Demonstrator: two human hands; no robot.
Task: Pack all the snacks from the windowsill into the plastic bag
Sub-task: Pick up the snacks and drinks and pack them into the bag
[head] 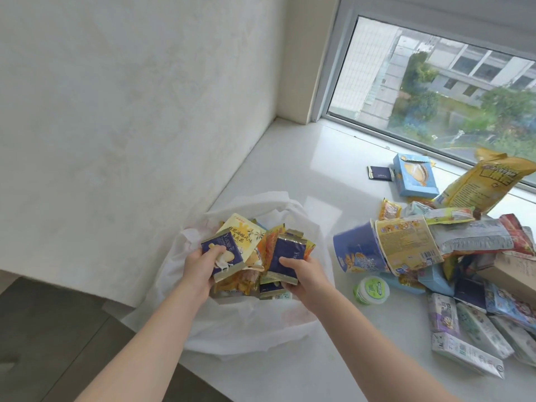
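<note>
Both hands (pixel 200 265) (pixel 304 275) grip packets (pixel 223 253) over bag (pixel 246 326); snack pile (pixel 464 271) beside.

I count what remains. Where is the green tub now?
The green tub lies on the windowsill, right of the plastic bag, just below the blue cup.

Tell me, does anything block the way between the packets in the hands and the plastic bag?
Nothing visible does. The left hand and right hand hold the snack packets directly over the open plastic bag.

Both forearms are bare to the frame's edge, the left grip (pixel 200 265) and right grip (pixel 301 275) ungloved
</note>
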